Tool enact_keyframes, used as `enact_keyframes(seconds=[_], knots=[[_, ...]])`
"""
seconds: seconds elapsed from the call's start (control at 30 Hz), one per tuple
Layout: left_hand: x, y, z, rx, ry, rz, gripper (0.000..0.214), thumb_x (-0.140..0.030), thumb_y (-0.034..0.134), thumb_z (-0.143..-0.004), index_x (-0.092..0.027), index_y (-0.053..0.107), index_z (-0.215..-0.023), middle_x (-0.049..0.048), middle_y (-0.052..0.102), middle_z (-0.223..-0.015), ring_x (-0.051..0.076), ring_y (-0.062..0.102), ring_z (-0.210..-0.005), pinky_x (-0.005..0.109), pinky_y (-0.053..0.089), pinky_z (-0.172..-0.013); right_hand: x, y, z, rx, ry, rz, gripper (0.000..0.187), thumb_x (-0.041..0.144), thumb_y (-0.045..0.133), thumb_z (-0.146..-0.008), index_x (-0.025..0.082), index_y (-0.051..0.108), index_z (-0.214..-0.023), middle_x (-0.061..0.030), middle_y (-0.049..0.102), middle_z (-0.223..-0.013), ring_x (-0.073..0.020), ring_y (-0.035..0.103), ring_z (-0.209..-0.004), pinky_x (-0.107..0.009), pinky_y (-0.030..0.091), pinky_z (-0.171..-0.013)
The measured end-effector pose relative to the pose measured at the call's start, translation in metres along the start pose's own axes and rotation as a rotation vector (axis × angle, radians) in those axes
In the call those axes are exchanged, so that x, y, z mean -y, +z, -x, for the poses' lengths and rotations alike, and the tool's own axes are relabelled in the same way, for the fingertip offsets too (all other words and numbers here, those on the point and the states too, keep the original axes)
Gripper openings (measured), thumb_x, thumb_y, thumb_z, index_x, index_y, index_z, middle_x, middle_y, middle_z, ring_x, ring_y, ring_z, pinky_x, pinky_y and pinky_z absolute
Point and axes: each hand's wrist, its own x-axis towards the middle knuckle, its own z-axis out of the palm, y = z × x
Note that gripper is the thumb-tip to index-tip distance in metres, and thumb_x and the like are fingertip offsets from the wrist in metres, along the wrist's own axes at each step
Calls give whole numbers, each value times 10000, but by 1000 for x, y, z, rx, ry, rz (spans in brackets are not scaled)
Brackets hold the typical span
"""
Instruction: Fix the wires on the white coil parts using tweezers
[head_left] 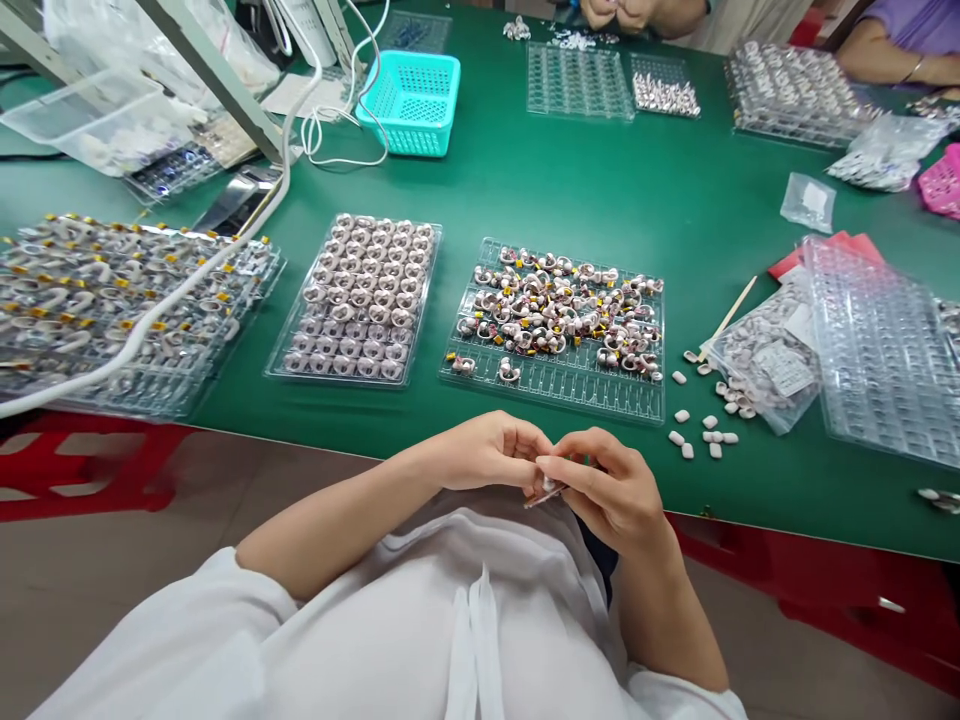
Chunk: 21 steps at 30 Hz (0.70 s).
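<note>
At the table's front edge, my left hand (495,455) and my right hand (615,490) meet with fingertips pinched together. Between them is a small pale part with a thin reddish-brown strip (544,495); fingers cover most of it. Just beyond my hands lies a clear plastic tray (555,395) heaped with small pinkish-white curved pieces (559,310) that carry yellow tabs. To its left, another clear tray (427,300) holds rows of pinkish-white ring-like pieces (367,270). Loose pale caps (711,437) are scattered to the right of my right hand.
A wooden stick (729,318), a bag of pale pieces (772,345) and stacked clear trays (889,350) lie right. Filled trays (127,310) stand left under a white cable (172,300). Behind are a turquoise basket (415,100) and another person's hands (619,12).
</note>
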Motion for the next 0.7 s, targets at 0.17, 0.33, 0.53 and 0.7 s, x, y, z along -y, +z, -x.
enact_keyframes(seconds=[0.17, 0.33, 0.53, 0.7], knots=[[3, 6, -7, -191, 60, 41, 154, -186, 810, -698, -109, 737, -810, 24, 724, -673, 107, 649, -604, 216, 537, -617, 6, 5, -2, -197, 214, -44, 330, 117, 588, -901, 288, 666, -1173, -27, 606, -935, -96, 553, -626, -225, 480, -537], [11, 12, -12, -397, 134, 133, 218, -201, 822, -721, -112, 737, -902, 38, 770, -764, 118, 702, -660, 229, 576, -666, 13, 23, 5, -334, 343, 104, 247, 248, 764, -819, 241, 627, -1024, 26, 567, -739, -100, 499, -548, -214, 381, -430], [16, 17, -11, -426, 231, -12, 214, -263, 759, -795, -120, 719, -950, 80, 798, -864, 193, 763, -802, 293, 609, -755, 15, 28, 9, -314, 340, 155, 202, 143, 650, -883, 240, 643, -1060, -25, 692, -863, -138, 650, -704, -221, 499, -514], [20, 13, -7, -511, 429, -576, 256, -145, 641, -792, -147, 741, -1028, 84, 788, -931, 174, 742, -788, 269, 592, -733, 13, 20, 13, -238, 404, 30, 304, 94, 594, -880, 271, 705, -1101, -37, 654, -929, -140, 644, -732, -230, 515, -537]])
